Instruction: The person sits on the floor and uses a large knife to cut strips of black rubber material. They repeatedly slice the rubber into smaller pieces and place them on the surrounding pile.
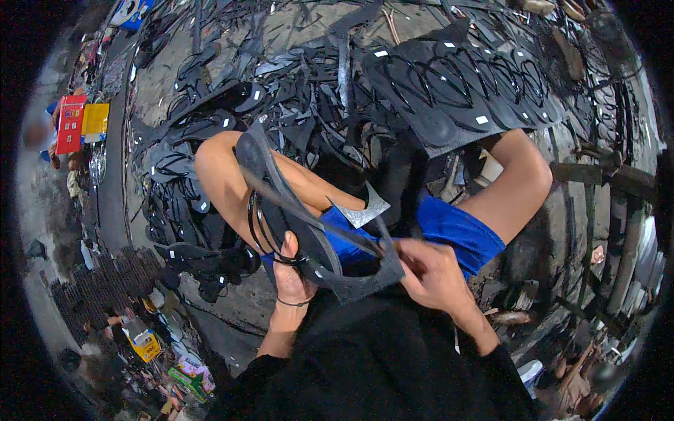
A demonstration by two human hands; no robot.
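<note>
My left hand [291, 270] grips a black rubber sandal sole [281, 193] still sitting in its surrounding cut sheet, holding it up over my knees. My right hand [432, 274] pinches the sheet's black offcut edge [382, 270] at the near end and holds a thin strip of it. A pointed grey scrap [365, 208] sticks out between the hands. I am seated, in blue shorts [449, 228], with both bare knees raised.
A stack of black rubber sheets [456, 88] with sole outlines cut in them lies ahead on the right. Black offcuts and straps [210, 133] cover the concrete floor. Red and yellow boxes [81, 123] sit far left. A metal frame [611, 210] stands at right.
</note>
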